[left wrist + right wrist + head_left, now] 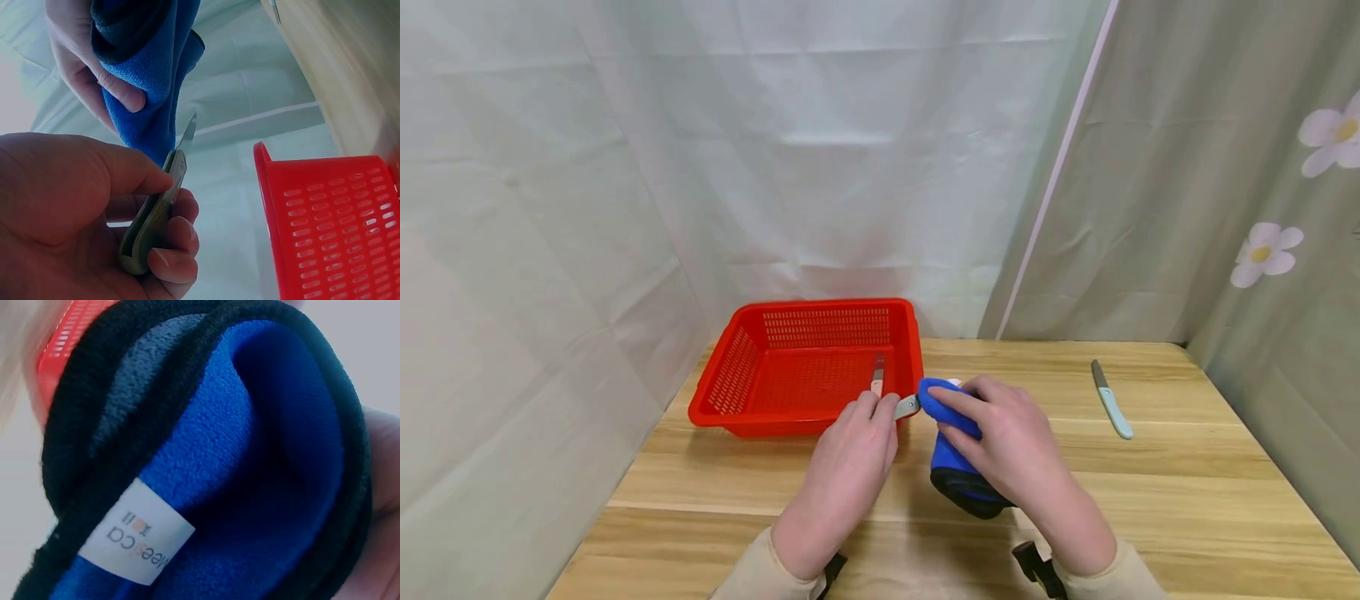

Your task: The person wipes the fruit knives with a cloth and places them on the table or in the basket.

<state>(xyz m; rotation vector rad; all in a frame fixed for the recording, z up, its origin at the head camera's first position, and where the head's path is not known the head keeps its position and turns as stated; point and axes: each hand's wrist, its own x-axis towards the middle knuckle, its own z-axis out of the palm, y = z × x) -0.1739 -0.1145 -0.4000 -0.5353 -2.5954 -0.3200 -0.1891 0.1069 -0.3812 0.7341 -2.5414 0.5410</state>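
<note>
- Head view: I have the left hand (848, 471) gripping a knife (908, 407), just by the near right corner of the red basket (805, 373); the right hand (1011, 442) pinches a folded blue cloth (951, 454) against the blade end.
- Left wrist view: the thumb presses one side of the handle (142, 234) and the fingers curl under the other, while part of the blade (188, 132) shows bare beside the cloth. I can't tell how much of it lies behind the fabric.
- Right wrist view: the cloth fills most of my picture, its dark edging folded over and a white label (139, 531) near the rim; the blade is hidden from me here.
- The step looks like wiping the blade, so I'd want the handle locked still on the left and the stroke made by the right.
- I'd have several layers between fingertips and edge, pinch from the spine side, and draw outward toward the tip, never across the edge.
- The likely slip is the thin fold sliding off the point; a thicker pad there would help.
- A pink-handled knife (877, 381) lies in the basket, and a pale blue one (1111, 404) sits well apart on the bench (1187, 467), so my elbows have room.
</note>
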